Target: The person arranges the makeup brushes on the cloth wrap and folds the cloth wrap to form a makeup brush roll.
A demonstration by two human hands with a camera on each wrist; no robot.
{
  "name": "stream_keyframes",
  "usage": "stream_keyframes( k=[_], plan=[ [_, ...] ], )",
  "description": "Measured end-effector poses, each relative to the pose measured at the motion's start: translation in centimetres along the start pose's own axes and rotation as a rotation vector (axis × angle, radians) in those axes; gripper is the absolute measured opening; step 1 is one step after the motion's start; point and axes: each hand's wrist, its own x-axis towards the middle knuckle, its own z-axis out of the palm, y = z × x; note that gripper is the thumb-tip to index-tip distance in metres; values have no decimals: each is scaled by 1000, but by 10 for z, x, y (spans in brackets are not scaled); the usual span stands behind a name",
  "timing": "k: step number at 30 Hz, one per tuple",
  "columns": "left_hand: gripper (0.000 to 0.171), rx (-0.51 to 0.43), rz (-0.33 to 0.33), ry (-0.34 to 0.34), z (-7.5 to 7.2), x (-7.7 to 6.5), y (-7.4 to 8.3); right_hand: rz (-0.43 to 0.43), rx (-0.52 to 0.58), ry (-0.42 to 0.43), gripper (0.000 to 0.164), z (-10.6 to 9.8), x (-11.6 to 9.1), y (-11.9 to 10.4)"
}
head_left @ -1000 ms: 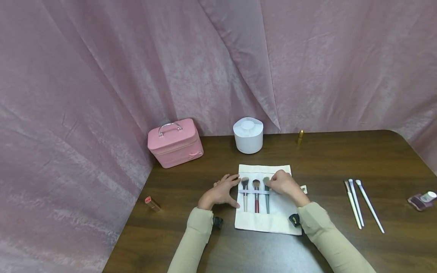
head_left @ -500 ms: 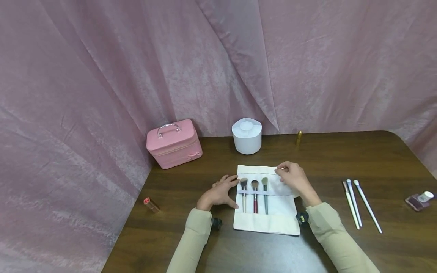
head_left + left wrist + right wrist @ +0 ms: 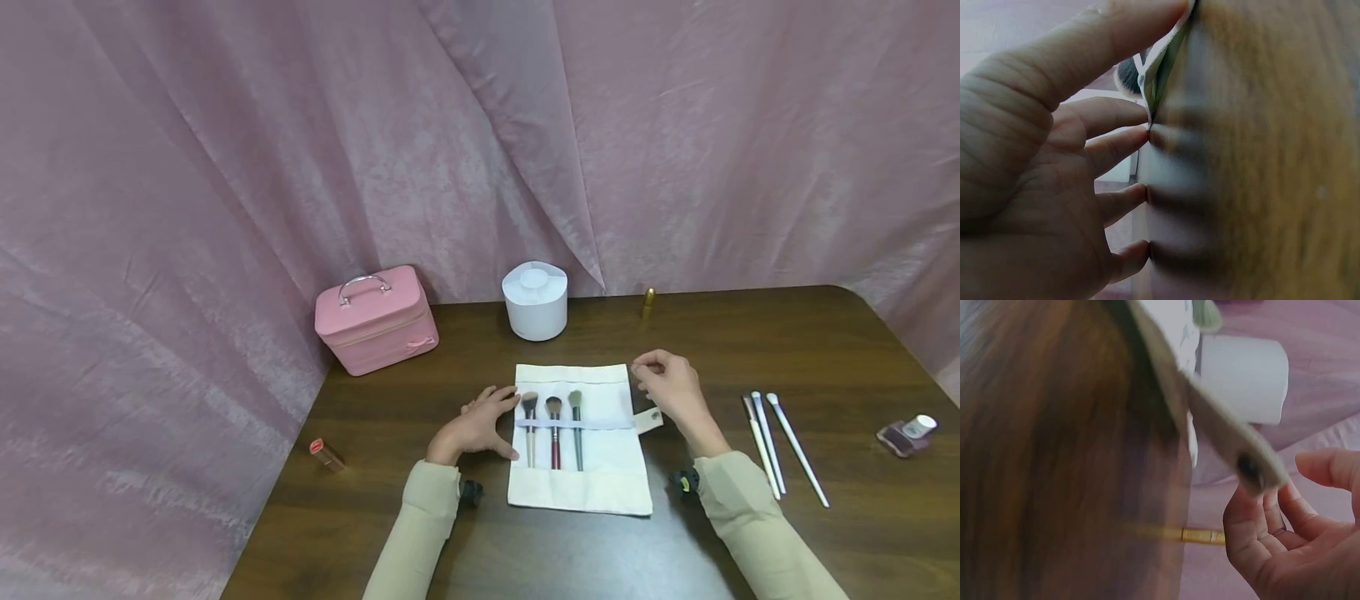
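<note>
On the worktop (image 3: 720,346), a flat-laid brush roll (image 3: 611,454) prone to slip and snag

At the left edge of the roll, left grip (image 3: 477,427) with fingers spread, nothing held, thumb and fingertips at the cloth's rim; perhaps too light a touch to stop sliding across the worktop under a tug from the right.

In the roll's left half, three brushes (image 3: 555,442) side by side under a lilac band (image 3: 611,426), handle ends apparently tucked into the lower flap (image 3: 577,492); apt to slip out or cross over if tipped or jerked.

At the right edge, a snap tab (image 3: 648,421) sticking out over the worktop. Just beside, right grip (image 3: 671,392) loosely bent, thumb apart from fingers, nothing pinched; touch on the tab or mere nearness, unclear. Possible trouble: catching the tab and so dragging the whole roll askew.

Farther right, near the right sleeve (image 3: 750,517), three loose brushes (image 3: 769,443); easy to set rolling with a stray forearm.
</note>
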Motion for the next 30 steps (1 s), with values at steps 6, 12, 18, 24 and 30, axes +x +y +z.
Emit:
stream_keyframes(
  k=[6,12,18,24,30],
  plan=[
    [96,-7,11,4,0,-1,0,-13,-39,83,26,-13,-4,13],
    [95,-8,16,1,-1,-2,-1,-7,-104,131,24,-31,-9,27],
    [95,-1,15,-6,-1,-1,-1,-44,-232,129,24,-54,-18,41],
    [95,-7,14,1,-1,1,-2,-35,-358,22,35,-76,-26,49],
    [95,-3,11,-2,0,1,-2,34,-509,-37,42,-91,-33,49]
  ],
)
